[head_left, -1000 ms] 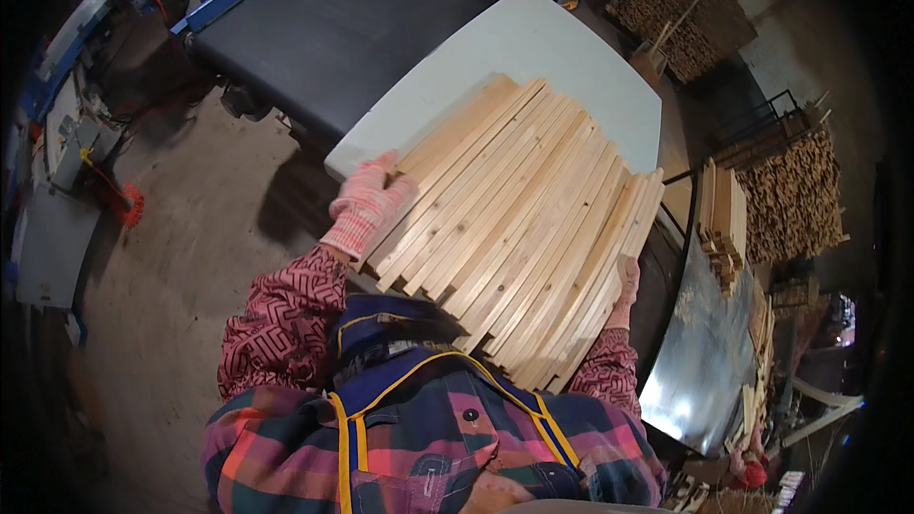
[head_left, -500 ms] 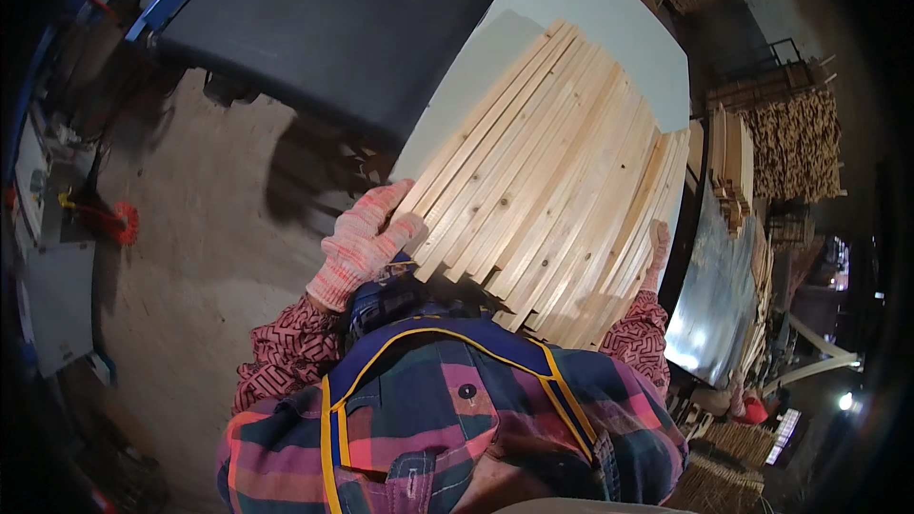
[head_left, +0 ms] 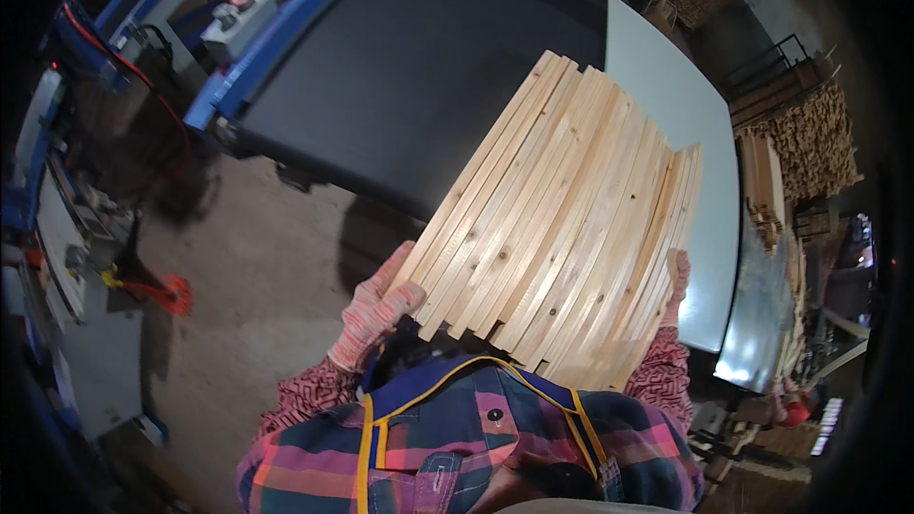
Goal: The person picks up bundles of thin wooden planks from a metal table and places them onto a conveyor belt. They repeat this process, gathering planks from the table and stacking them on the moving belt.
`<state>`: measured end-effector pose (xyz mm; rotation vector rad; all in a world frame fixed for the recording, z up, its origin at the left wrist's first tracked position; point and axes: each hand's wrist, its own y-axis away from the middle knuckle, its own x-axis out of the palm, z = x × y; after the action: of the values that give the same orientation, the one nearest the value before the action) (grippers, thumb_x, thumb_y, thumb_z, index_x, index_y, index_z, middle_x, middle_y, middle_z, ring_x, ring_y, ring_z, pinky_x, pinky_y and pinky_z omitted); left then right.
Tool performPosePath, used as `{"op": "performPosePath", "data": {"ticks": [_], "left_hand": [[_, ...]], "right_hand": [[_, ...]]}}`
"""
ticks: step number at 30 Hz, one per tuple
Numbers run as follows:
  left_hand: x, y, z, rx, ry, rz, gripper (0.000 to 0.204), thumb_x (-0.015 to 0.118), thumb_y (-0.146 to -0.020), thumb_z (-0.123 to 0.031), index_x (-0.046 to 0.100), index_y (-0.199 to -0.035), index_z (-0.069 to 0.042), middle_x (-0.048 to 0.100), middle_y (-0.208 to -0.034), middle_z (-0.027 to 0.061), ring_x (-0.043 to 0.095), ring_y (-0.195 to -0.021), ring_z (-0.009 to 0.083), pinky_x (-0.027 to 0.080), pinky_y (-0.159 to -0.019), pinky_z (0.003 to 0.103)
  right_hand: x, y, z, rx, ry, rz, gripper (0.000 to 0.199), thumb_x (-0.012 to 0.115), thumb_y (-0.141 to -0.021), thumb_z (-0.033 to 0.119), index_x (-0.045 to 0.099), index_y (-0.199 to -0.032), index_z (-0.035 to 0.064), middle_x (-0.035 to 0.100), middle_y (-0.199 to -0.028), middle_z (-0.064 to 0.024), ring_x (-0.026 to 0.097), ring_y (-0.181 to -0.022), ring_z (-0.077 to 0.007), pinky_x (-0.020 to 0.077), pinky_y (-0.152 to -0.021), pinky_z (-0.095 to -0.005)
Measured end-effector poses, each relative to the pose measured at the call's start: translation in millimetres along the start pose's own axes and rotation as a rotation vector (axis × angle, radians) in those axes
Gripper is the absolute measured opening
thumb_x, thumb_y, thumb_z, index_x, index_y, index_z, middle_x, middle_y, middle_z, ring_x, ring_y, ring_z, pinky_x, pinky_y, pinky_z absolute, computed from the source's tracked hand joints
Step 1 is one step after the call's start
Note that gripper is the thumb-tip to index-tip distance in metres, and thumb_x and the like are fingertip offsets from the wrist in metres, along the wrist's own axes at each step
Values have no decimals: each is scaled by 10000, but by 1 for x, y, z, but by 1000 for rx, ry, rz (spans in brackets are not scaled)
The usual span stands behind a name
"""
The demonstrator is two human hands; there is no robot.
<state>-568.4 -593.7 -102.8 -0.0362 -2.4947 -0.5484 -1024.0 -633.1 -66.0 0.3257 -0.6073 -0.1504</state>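
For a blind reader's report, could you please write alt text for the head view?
A person in knit gloves holds a bundle of pale wooden slats against their chest, left hand and right hand gripping its sides. Ahead lie a black conveyor belt and a grey table.

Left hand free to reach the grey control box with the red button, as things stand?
Probably not. The left hand grips the near-left edge of the slat bundle, which the right hand supports too. The control box sits far off beyond the black conveyor belt.
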Motion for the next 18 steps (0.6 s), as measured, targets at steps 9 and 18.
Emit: {"op": "performPosePath", "data": {"ticks": [9, 18], "left_hand": [[-26, -29, -40, 390, -260, -222, 685, 681, -886, -360, 490, -1438, -3, 629, -1248, 82, 602, -1053, 154, 491, -887, 283], [-11, -16, -83, 409, -464, -205, 600, 713, -887, -280, 538, -1400, -24, 668, -1055, 19, 618, -829, 115, 514, -688, 262]], "right_hand": [[22, -123, -9, -436, 354, -104, 510, 537, -947, 463, 645, -1223, 48, 691, -1109, -120, 651, -1032, -242, 523, -867, -383], [-53, -127, 19, -171, 963, -419, 621, 548, -951, 591, 742, -1089, 17, 743, -970, -63, 644, -858, -151, 476, -827, -268]]}}
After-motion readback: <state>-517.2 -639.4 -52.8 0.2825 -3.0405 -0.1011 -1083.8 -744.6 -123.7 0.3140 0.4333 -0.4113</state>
